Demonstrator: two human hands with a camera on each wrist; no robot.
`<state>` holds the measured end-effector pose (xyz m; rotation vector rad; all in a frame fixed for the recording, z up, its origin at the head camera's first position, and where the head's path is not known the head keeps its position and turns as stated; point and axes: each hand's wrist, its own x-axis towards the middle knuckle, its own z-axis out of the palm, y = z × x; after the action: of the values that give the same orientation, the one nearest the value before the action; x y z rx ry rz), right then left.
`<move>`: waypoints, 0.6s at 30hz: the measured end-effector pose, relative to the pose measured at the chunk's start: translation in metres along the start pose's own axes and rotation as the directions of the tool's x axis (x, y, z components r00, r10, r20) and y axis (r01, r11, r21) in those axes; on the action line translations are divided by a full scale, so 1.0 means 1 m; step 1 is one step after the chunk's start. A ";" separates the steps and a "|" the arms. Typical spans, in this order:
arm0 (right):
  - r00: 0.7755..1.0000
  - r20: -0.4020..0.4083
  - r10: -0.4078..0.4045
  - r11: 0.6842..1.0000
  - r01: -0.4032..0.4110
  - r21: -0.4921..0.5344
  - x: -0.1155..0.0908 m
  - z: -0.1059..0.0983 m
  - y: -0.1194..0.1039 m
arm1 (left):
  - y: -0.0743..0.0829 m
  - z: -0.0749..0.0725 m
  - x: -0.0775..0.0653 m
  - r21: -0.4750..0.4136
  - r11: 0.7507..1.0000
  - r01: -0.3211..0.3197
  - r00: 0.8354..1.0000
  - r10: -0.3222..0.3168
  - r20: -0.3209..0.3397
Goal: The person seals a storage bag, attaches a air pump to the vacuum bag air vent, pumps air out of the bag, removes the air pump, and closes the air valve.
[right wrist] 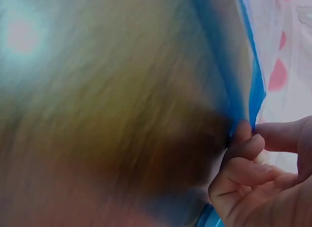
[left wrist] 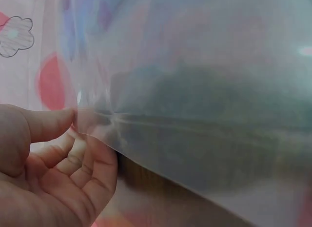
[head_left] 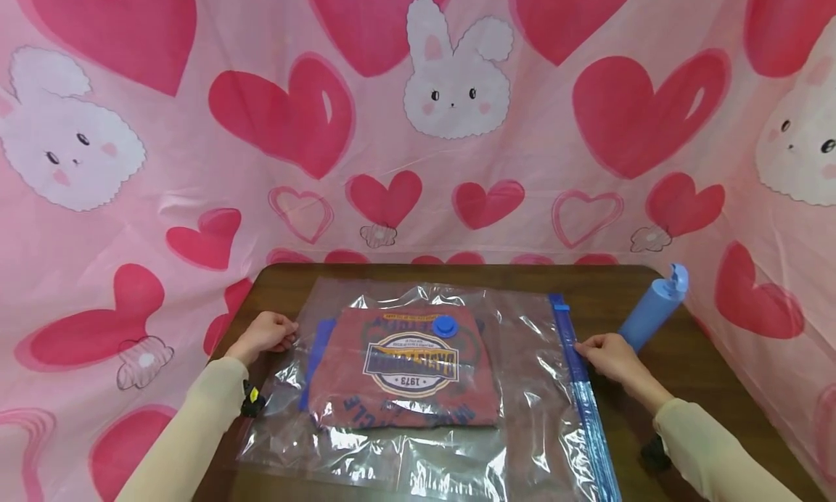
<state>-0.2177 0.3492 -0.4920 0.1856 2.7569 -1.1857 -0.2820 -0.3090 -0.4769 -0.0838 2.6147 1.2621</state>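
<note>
A clear plastic vacuum storage bag (head_left: pixel 522 408) lies spread over the table, with a blue zip strip (head_left: pixel 580 386) along its right end. Inside it is a folded red shirt (head_left: pixel 418 406) with a round printed badge, and some blue fabric (head_left: pixel 321 342) shows at the shirt's left. A round blue valve (head_left: pixel 445 326) sits on the bag above the shirt. My left hand (head_left: pixel 266 335) pinches the bag's left edge between thumb and fingers, and the left wrist view shows the film (left wrist: pixel 195 139) drawn up there. At the opposite end my right hand (head_left: pixel 612 357) pinches the zip strip.
A blue cylinder (head_left: pixel 653 312) with a hooked top stands tilted just beyond my right hand. The dark wooden table (head_left: pixel 718 415) ends at a pink curtain (head_left: pixel 392 154) printed with hearts and rabbits, which surrounds it at the back and sides.
</note>
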 end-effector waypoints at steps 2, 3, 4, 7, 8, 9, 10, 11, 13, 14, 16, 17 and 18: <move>1.000 0.008 -0.017 1.000 0.017 -0.013 0.001 -0.001 0.000 | 0.002 -0.003 0.000 0.005 1.000 -0.003 1.000 0.003 -0.012; 1.000 0.005 -0.027 0.999 0.027 -0.025 0.002 -0.001 0.000 | 0.003 -0.004 0.000 0.004 1.000 -0.003 1.000 0.003 -0.017; 0.999 0.002 -0.032 0.999 0.032 -0.037 0.003 -0.002 -0.001 | 0.004 -0.004 0.000 0.002 1.000 -0.004 1.000 0.004 -0.019; 0.999 -0.011 -0.049 0.997 0.049 -0.055 0.009 -0.003 -0.003 | 0.004 -0.006 0.001 -0.010 1.000 -0.005 1.000 0.005 -0.008; 0.998 -0.015 -0.053 0.997 0.052 -0.058 0.011 -0.003 -0.004 | 0.003 -0.006 0.000 -0.015 1.000 -0.001 1.000 0.001 -0.005; 0.999 -0.013 -0.049 0.997 0.048 -0.056 0.012 -0.002 -0.004 | 0.002 -0.006 0.000 -0.021 1.000 0.004 1.000 -0.004 -0.002; 0.999 -0.006 -0.047 0.998 0.047 -0.051 0.013 -0.002 -0.005 | 0.001 -0.005 -0.001 -0.028 1.000 0.011 1.000 -0.011 0.000; 0.999 0.000 -0.048 0.998 0.048 -0.048 0.015 -0.001 -0.006 | -0.001 -0.005 -0.002 -0.035 0.999 0.019 1.000 -0.019 0.003; 0.998 0.011 -0.054 0.997 0.055 -0.054 0.016 0.001 -0.008 | -0.002 -0.005 -0.004 -0.047 0.998 0.033 0.999 -0.033 0.005; 0.998 0.012 -0.064 0.996 0.065 -0.067 0.017 0.001 -0.009 | -0.003 -0.004 -0.005 -0.054 0.998 0.038 0.999 -0.038 0.006; 0.997 0.006 -0.078 0.992 0.079 -0.095 0.019 0.002 -0.011 | -0.002 -0.004 -0.006 -0.076 0.996 0.043 0.999 -0.042 0.013; 0.997 -0.004 -0.083 0.990 0.082 -0.111 0.020 0.002 -0.012 | -0.002 -0.003 -0.006 -0.094 0.995 0.046 0.999 -0.044 0.017; 0.996 -0.011 -0.086 0.989 0.084 -0.123 0.022 0.002 -0.013 | -0.002 -0.002 -0.006 -0.110 0.993 0.047 0.999 -0.045 0.019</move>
<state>-0.2410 0.3401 -0.4883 0.0653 2.8670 -1.0335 -0.2768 -0.3119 -0.4755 -0.1508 2.5128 1.3851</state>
